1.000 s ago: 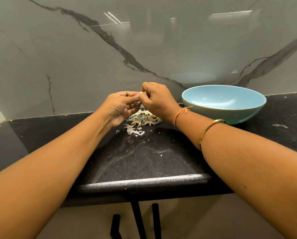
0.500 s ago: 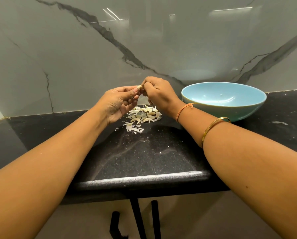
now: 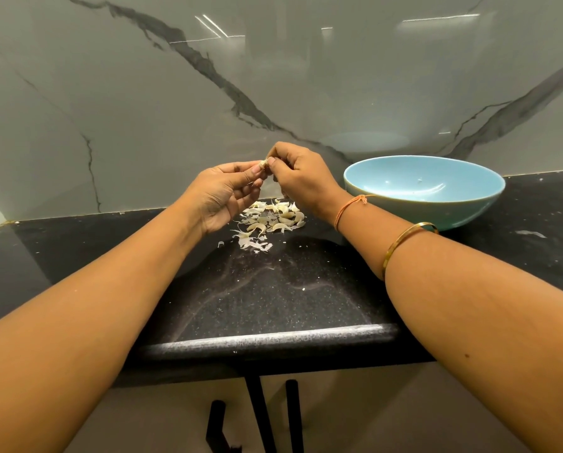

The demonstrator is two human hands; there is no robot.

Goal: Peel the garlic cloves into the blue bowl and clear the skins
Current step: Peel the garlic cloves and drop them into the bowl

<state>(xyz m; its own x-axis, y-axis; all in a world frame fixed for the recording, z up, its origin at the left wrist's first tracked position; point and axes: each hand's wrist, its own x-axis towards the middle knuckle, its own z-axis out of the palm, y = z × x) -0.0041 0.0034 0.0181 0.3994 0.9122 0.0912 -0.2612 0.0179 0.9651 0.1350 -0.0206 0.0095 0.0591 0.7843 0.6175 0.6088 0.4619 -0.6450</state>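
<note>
A small garlic clove is pinched between the fingertips of both hands, held in the air above the counter. My left hand grips it from the left, palm turned up. My right hand pinches it from the right with thumb and forefinger. Below them a pile of pale garlic skins lies on the black counter. The blue bowl stands to the right of my right wrist; only a few tiny specks show on its visible inner wall.
The black speckled counter has a rounded front edge and scattered skin flecks. A grey marble backsplash rises behind. Black cabinet handles hang below the counter edge. A skin scrap lies right of the bowl.
Both hands have risen slightly above the skin pile while still working the clove between the fingertips. The bowl and skins have not moved.
</note>
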